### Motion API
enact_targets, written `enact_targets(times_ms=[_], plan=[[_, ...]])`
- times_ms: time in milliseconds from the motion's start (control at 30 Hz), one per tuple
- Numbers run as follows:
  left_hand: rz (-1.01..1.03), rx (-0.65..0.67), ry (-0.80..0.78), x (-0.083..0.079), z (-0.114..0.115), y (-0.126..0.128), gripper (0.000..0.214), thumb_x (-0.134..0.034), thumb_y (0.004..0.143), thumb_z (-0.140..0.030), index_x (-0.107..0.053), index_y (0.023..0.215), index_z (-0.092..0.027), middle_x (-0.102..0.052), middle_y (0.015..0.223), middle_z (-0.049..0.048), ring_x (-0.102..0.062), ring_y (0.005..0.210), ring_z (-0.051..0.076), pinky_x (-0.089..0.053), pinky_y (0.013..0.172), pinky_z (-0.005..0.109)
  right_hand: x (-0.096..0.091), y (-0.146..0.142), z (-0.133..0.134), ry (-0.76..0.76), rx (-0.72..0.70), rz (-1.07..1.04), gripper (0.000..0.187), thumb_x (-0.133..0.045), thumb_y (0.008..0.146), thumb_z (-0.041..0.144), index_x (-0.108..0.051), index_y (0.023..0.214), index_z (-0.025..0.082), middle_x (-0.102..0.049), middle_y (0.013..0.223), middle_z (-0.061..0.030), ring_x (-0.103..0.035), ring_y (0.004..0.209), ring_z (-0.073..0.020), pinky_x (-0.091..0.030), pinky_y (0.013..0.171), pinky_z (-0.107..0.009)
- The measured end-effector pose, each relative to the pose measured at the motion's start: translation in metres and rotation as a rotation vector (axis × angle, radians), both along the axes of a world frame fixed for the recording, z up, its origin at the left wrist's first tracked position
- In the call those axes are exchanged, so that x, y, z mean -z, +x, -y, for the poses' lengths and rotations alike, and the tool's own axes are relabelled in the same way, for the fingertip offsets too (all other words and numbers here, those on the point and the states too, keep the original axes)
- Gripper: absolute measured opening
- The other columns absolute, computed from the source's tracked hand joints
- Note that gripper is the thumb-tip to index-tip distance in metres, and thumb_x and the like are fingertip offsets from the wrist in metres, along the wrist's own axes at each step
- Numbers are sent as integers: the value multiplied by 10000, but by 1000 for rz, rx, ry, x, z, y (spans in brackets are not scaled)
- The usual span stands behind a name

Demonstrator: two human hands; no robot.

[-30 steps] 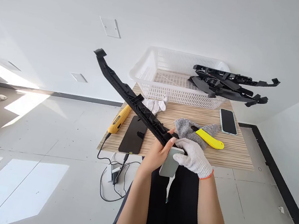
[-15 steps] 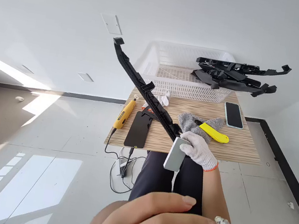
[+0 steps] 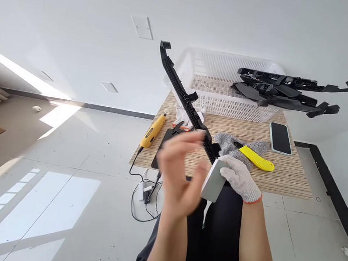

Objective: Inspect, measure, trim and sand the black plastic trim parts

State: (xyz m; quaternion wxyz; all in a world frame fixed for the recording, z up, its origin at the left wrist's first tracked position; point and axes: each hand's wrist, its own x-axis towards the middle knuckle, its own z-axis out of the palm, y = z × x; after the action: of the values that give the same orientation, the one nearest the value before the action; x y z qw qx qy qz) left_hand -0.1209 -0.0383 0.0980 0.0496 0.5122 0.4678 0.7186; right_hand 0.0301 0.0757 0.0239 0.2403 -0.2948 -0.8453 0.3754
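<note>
My right hand [image 3: 236, 176], in a white knit glove with an orange cuff, is closed on a flat grey block with pale edges [image 3: 214, 184], which looks like a sanding sponge. The lower end of a long black plastic trim strip [image 3: 189, 106] runs into the same grip; the exact hold is hidden. The strip slants up to the left, over the table and past the basket's left side. My bare left hand [image 3: 182, 172] is raised left of the block, blurred, its thumb apart from the fingers and nothing in it.
On the striped table [image 3: 188, 166] are a yellow rotary tool [image 3: 153, 131], a dark phone [image 3: 162, 146], white gloves [image 3: 181, 116], a grey cloth [image 3: 225, 143], a yellow utility knife [image 3: 258, 158] and another phone [image 3: 280, 138]. Black parts [image 3: 277, 92] overhang the white basket [image 3: 225, 105]. Cables [image 3: 135, 204] trail below.
My left hand has moved from close before the camera out toward the block and strip. The view has shifted slightly; my right hand keeps its grip.
</note>
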Motion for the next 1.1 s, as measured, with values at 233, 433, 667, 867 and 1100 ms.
enact_targets(times_ms=[233,433,667,867,1100], plan=[[573,471,-441,99,-33,-19,636,-677,864,-558,-495,1395,-259,-586,1427,133,-485,1407,301,-353,1175,470,1,4,-2,-207,-68,-65,206,-484,886,354,-649,905,232,-652,954,-44,-604,848,-231,-486,774,-379],[749,692,-443,97,-42,-2,631,-730,871,-425,-508,1447,-293,-716,1235,79,-662,1168,251,-495,1024,381,3,3,-3,-166,-78,-75,234,-528,909,348,-716,882,213,-676,1025,-60,-628,938,-230,-491,859,-366],[768,652,-440,102,-37,-8,757,-778,823,-445,-449,1493,-318,-728,1184,65,-679,1100,236,-527,986,373,7,6,1,-284,20,-163,265,-673,860,335,-776,1086,245,-671,1236,-67,-634,1130,-251,-495,1002,-397],[879,620,-469,98,-36,-8,589,-752,834,-497,-571,1367,-326,-703,1252,54,-658,1159,234,-532,971,343,11,3,2,-332,184,-251,235,-675,877,367,-791,1035,238,-686,1223,-76,-618,1164,-267,-493,1033,-415],[1011,510,-420,100,-37,-14,395,-682,872,-516,-614,1232,-367,-676,1218,7,-659,1083,199,-527,984,382,12,-2,3,-307,260,-226,230,-676,884,414,-765,1005,239,-690,1185,-55,-627,1126,-254,-515,970,-381]])
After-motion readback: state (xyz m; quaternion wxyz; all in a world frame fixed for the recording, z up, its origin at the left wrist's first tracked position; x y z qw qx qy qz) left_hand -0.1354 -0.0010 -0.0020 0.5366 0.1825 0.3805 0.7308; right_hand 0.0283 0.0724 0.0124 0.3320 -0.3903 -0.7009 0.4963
